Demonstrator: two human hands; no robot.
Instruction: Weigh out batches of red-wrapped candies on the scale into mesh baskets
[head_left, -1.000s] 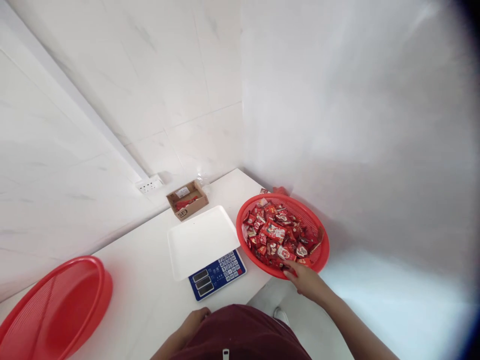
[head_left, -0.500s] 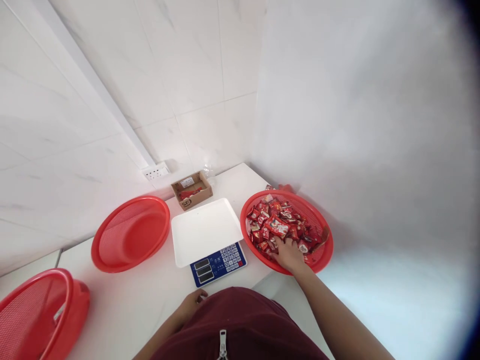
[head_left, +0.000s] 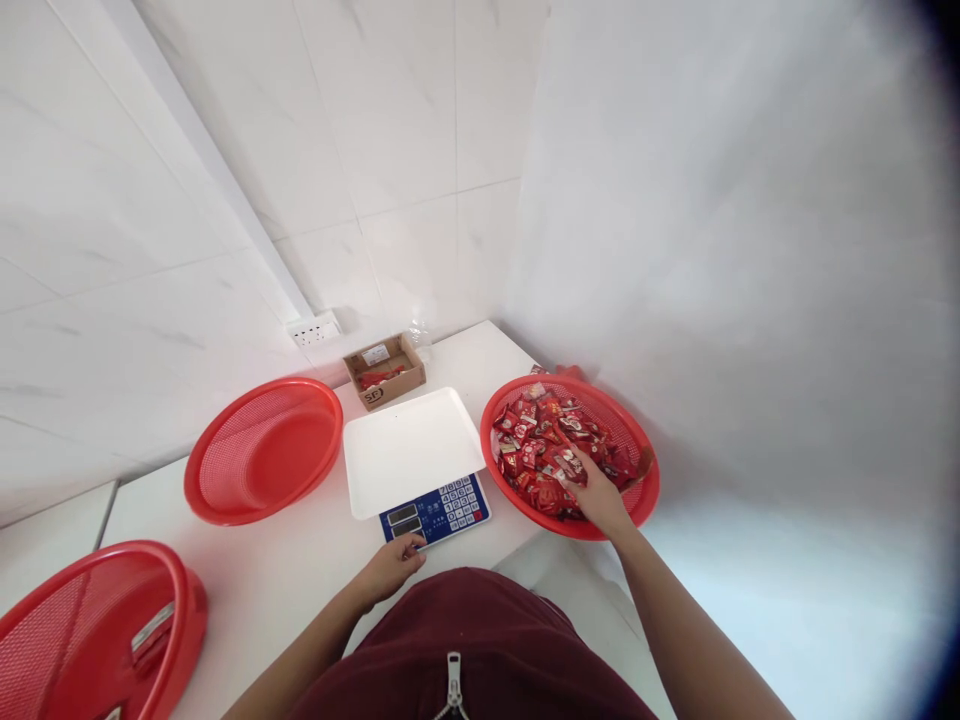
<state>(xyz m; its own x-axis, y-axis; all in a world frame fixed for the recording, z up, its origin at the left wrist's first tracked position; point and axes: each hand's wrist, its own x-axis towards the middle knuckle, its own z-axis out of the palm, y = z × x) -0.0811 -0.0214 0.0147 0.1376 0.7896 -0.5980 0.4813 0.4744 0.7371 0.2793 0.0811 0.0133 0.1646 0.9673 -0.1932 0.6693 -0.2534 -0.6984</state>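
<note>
The grip of the right hand [head_left: 594, 497] is down among the red packets [head_left: 536, 430] at the middle right, thumb and fingers parted around one; whether they press on it, one cannot tell. The packets lie heaped in the right basket [head_left: 646, 500], whose rim juts past the right edge of the counter [head_left: 281, 590].

The left hand [head_left: 394, 568], fingers curled, is at the near left corner of the scale [head_left: 442, 508], below the middle of the frame; its hold cannot be told. The white tray [head_left: 412, 450] sits over the scale's far part, its right corner close beside the basket rim.

A strip of counter runs from the left basket [head_left: 336, 440] down to the lower-left basket [head_left: 196, 620], which the frame edge cuts. The box [head_left: 397, 388] stands beyond the tray.
</note>
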